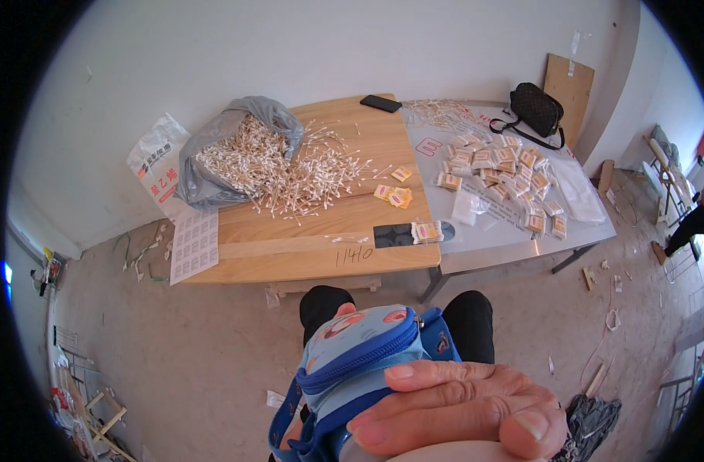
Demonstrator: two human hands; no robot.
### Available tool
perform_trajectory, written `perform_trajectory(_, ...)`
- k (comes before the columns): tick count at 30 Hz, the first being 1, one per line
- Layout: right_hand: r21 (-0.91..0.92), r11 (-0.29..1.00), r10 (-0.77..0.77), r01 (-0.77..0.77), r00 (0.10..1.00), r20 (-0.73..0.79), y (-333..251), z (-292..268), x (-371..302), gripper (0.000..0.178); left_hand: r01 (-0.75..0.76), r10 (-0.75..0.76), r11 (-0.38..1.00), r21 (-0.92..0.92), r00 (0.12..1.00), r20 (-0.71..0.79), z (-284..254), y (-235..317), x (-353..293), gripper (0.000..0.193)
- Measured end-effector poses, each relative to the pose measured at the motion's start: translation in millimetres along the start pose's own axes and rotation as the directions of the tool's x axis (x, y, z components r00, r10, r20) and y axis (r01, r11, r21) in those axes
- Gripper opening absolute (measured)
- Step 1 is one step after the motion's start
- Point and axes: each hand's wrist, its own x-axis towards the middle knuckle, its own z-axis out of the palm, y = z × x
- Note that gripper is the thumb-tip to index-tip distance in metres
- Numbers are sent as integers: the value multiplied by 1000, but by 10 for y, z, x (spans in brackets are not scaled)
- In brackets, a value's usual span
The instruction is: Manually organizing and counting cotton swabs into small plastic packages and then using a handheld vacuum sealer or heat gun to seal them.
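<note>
Close in front of me, my right hand (467, 404) fills the lower middle, fingers stretched to the left and close together. It lies over a pale rounded edge at the bottom of the view; what that belongs to is cut off. Beyond the fingers, a light blue pouch bag (360, 346) with a dark blue zip and strap sits above my lap. Of my left hand (294, 435), only skin at the bag's lower left shows. A bit of skin also shows behind the bag's top. The fingers' grip is hidden.
Cotton swabs (313, 173) spill from a grey plastic bag (194, 173) on the wooden table (290, 254). Packed swab bundles (506, 165) pile on the grey table to the right. A black phone (380, 103) and black handbag (537, 110) lie farther back. A person stands far right.
</note>
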Motion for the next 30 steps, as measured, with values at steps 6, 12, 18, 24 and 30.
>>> perform_trajectory(6, -96, 995, 9, -6, 1000, 25, -79, 6, -34, 64, 2, -2, 1000, 5, 1000, -7, -21, -7, -21, 71)
perform_trajectory(12, -332, 939, -70, 91, 995, 76, -112, -39, -14, 63, 7, -7, 1000, 10, 1000, -14, -35, -24, -43, 72)
perform_trajectory(18, -495, 851, -135, 177, 984, 119, -105, -76, 16, 66, 8, -8, 1000, 13, 1000, -20, -54, -30, -68, 72)
perform_trajectory(24, -506, 852, -117, 132, 991, 61, -80, -82, 28, 67, 5, -5, 1000, 15, 1000, -24, -71, -34, -86, 73)
perform_trajectory(30, -642, 695, -237, 323, 946, 219, -65, -146, 35, 65, 3, -2, 1000, 21, 1000, -28, -79, -34, -116, 74)
